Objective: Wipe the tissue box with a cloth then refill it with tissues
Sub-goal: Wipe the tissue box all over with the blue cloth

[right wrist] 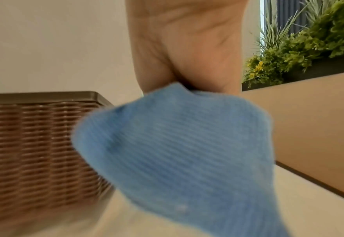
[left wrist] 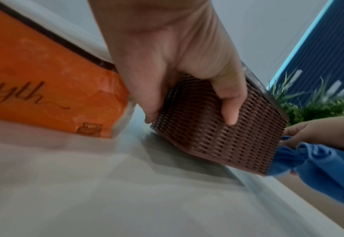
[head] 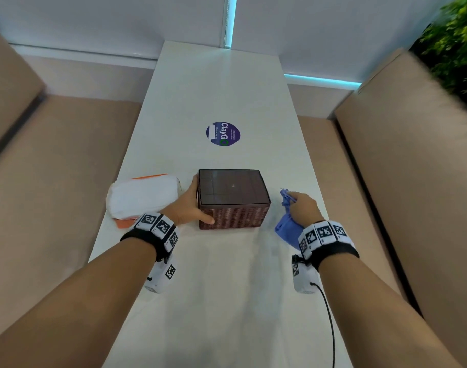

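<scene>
A brown woven tissue box (head: 233, 200) with a dark flat lid stands mid-table. My left hand (head: 191, 205) grips its left near corner, thumb on the front face and fingers along the left side; the left wrist view shows that hand (left wrist: 189, 83) wrapped around the box (left wrist: 224, 136). Just right of the box, my right hand (head: 304, 208) holds a bunched blue cloth (head: 286, 229). In the right wrist view the cloth (right wrist: 187, 152) hangs from the hand (right wrist: 187, 48) beside the box (right wrist: 35, 147). A white and orange tissue pack (head: 144, 197) lies left of the box.
The white table (head: 213, 88) is long and narrow, with a round purple sticker (head: 223, 134) beyond the box. Tan upholstered benches (head: 54, 168) run along both sides. Green plants (head: 455, 43) stand at the far right. A cable (head: 330, 328) trails from my right wrist.
</scene>
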A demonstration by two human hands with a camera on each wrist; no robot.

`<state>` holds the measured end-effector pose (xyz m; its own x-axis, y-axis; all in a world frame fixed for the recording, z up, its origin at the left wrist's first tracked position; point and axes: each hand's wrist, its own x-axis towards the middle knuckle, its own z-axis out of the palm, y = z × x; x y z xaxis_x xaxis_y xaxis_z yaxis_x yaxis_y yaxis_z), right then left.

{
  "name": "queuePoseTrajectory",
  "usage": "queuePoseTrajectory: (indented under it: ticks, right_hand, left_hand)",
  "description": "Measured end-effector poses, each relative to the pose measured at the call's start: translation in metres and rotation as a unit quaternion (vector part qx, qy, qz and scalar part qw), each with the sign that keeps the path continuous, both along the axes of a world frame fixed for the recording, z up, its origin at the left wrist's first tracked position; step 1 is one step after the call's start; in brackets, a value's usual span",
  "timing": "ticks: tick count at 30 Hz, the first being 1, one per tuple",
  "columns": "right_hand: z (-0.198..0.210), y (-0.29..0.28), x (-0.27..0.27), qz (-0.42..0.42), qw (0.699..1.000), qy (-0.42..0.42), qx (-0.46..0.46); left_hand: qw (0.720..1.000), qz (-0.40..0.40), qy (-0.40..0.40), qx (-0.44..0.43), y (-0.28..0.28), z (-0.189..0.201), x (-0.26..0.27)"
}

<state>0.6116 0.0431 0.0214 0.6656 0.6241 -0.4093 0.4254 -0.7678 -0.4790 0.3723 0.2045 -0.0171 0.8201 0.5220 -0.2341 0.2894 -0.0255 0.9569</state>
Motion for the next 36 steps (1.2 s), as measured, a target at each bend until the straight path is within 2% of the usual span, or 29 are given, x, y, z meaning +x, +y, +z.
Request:
queuePoseTrajectory:
  ticks: [4, 7, 10, 13, 17, 18, 20, 21, 23, 24, 27, 30, 33, 36]
  right_hand:
    - [-0.018, -0.009, -0.008, 0.023, 0.998, 0.022, 0.056]
    - [-0.018, -0.008, -0.014, 0.068, 0.995, -0.062, -0.047]
    - [-0.021, -0.009, -0.021, 0.106, 0.98, -0.072, -0.154]
    - [-0.034, -0.016, -0.03, 0.133, 0.966, -0.087, -0.205]
    - [-0.047, -0.027, -0.041, 0.11, 0.974, -0.076, -0.183]
    - [-0.048, -0.028, -0.045, 0.109, 0.975, -0.107, -0.16]
    - [-0.049, -0.025, -0.043, 0.109, 0.961, -0.187, -0.17]
    - [-0.044, -0.02, -0.039, 0.126, 0.954, -0.178, -0.206]
    - [-0.023, -0.004, -0.028, 0.154, 0.933, -0.079, -0.317]
    - [-0.009, 0.007, -0.022, 0.15, 0.928, -0.057, -0.337]
    - [0.041, 0.042, -0.021, 0.131, 0.948, -0.097, -0.274]
    - [0.08, 0.069, -0.047, 0.2, 0.949, -0.145, -0.196]
    - [0.088, 0.095, -0.072, 0.312, 0.93, -0.132, -0.14]
    - [0.072, 0.111, -0.093, 0.378, 0.904, -0.146, -0.14]
  left_hand:
    - [1.0, -0.014, -0.015, 0.015, 0.0, -0.002, 0.002]
    - [1.0, -0.023, -0.008, 0.019, 0.003, -0.004, 0.003]
    - [0.999, -0.025, 0.009, 0.029, 0.007, -0.008, 0.002]
    - [0.999, -0.026, 0.017, 0.036, 0.009, -0.014, 0.002]
    - [0.999, -0.025, 0.015, 0.037, 0.011, -0.02, 0.003]
    - [0.999, -0.024, 0.017, 0.039, 0.012, -0.021, 0.003]
    - [0.999, -0.024, 0.018, 0.044, 0.014, -0.022, 0.003]
    - [0.998, -0.025, 0.019, 0.047, 0.015, -0.022, 0.003]
    - [0.998, -0.025, 0.022, 0.052, 0.016, -0.022, 0.003]
    - [0.998, -0.024, 0.024, 0.053, 0.016, -0.022, 0.003]
    - [0.998, -0.025, 0.025, 0.052, 0.017, -0.022, 0.002]
    - [0.998, -0.034, 0.016, 0.047, 0.019, -0.024, 0.004]
    - [0.998, -0.031, 0.016, 0.052, 0.02, -0.024, 0.004]
    - [0.998, -0.029, 0.026, 0.057, 0.019, -0.021, 0.004]
